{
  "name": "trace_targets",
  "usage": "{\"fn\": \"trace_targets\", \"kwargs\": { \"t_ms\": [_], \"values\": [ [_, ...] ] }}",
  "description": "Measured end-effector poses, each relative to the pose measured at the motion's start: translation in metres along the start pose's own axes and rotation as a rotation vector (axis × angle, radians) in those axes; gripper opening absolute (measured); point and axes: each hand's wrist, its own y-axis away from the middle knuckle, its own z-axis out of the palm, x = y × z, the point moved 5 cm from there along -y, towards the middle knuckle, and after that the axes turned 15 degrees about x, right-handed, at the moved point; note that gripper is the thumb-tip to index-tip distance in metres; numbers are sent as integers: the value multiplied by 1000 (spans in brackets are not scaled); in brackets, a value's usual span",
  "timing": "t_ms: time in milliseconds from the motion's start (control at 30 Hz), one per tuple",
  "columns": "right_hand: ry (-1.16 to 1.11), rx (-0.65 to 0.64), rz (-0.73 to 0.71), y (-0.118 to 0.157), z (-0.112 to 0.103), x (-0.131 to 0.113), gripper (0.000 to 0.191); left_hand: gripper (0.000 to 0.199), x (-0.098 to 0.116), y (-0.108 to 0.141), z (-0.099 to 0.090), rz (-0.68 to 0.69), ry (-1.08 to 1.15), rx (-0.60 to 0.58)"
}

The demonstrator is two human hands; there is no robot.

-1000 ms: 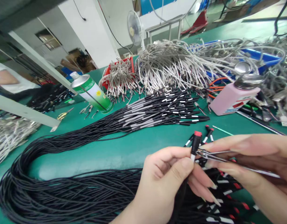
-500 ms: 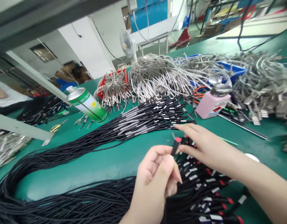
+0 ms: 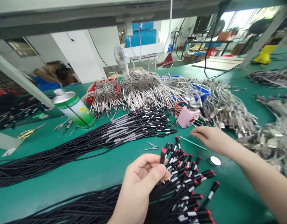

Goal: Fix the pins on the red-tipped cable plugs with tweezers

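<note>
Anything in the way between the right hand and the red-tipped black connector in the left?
Nothing visible blocks the right hand from the connector; the green stick and other red-tipped ends seem to lie lower.

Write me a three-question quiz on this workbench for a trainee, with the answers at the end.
1. True or false: the left hand holds a black connector upright, red end up.
2. Fill in the missing word: seen from the wearer's side, the green-and-white can stands to the ____ of the pink bottle.
3. What is heaped in the red bin?
a) yellow scissors
b) pale cables
c) black cables

Key: 1 true; 2 left; 3 b
</note>
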Motion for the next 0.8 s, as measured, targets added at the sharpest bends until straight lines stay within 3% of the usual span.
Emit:
{"fn": "trace_targets", "kwargs": {
  "t_ms": [200,333,500,800],
  "values": [
    [217,76,151,-5,12,51,23,18,-1,-2,0,-12,28,4],
    [292,86,164,-9,22,67,25,17,-2,-3,0,-37,57,-15],
    [351,111,115,-10,30,73,25,19,-3,-2,1,-89,109,-33],
    [289,210,-43,18,-2,59,21,21,-4,0,3,-156,162,-28]
  ]
}}
